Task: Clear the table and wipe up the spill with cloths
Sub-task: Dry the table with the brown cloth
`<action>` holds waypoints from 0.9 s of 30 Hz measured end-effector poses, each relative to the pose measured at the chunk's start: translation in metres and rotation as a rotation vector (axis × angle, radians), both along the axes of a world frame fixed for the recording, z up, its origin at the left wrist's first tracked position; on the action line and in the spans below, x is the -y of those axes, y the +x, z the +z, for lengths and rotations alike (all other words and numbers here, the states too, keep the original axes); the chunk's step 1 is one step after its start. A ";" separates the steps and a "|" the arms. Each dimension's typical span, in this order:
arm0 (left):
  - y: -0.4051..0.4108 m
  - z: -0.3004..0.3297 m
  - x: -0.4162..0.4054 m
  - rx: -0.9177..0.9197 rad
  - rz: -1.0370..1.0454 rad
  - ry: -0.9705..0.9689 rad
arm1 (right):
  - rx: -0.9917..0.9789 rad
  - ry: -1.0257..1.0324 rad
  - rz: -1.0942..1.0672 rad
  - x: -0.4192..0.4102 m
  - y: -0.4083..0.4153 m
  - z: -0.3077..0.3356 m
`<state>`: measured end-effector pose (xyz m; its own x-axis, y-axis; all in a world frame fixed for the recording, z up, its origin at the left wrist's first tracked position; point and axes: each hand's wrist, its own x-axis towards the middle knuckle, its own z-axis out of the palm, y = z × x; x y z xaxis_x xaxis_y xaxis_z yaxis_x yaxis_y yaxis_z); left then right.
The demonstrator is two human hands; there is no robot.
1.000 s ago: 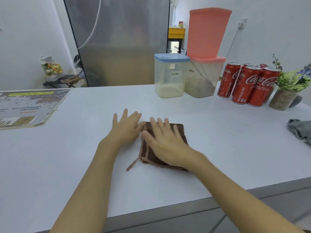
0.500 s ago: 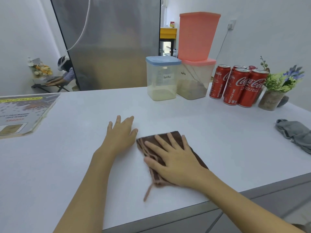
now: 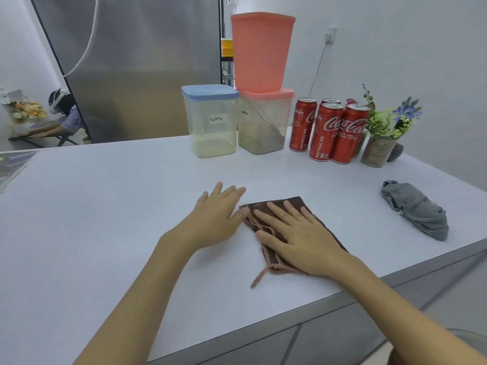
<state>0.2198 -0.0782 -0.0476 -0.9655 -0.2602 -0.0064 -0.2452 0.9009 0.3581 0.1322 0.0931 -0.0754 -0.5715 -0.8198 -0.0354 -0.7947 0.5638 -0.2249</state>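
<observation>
A folded brown cloth (image 3: pixel 295 203) lies flat on the white table (image 3: pixel 105 206), near the front edge. My right hand (image 3: pixel 295 238) presses flat on top of it with straight, spread fingers. My left hand (image 3: pixel 216 214) rests flat on the table just left of the cloth, its thumb touching the cloth's left corner. A crumpled grey cloth (image 3: pixel 416 209) lies apart at the right side of the table. No spill is visible on the surface.
At the back stand a blue-lidded container (image 3: pixel 210 122) labelled latte, a pink-lidded container (image 3: pixel 263 122) with a pink tub (image 3: pixel 261 51) on top, several red cola cans (image 3: pixel 329 130) and a small flower pot (image 3: pixel 379 148). A printed sheet (image 3: pixel 13 167) lies far left.
My right hand has slid the brown cloth toward the front edge and turned it askew. My left hand stayed flat beside it. The view has shifted left.
</observation>
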 end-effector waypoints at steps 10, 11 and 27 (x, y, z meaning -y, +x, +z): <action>-0.084 0.002 -0.058 0.063 0.014 0.021 | -0.021 0.020 -0.123 -0.097 -0.127 -0.001; -0.087 0.003 -0.062 0.055 0.024 0.030 | -0.021 0.024 -0.128 -0.103 -0.133 -0.001; -0.081 0.006 -0.043 0.060 0.102 0.039 | -0.048 0.051 -0.146 -0.087 -0.128 0.008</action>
<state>0.1392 -0.0349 -0.0415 -0.9316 -0.3555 -0.0760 -0.3571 0.8557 0.3745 0.0038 0.1798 -0.0677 -0.6868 -0.7254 -0.0446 -0.7123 0.6841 -0.1570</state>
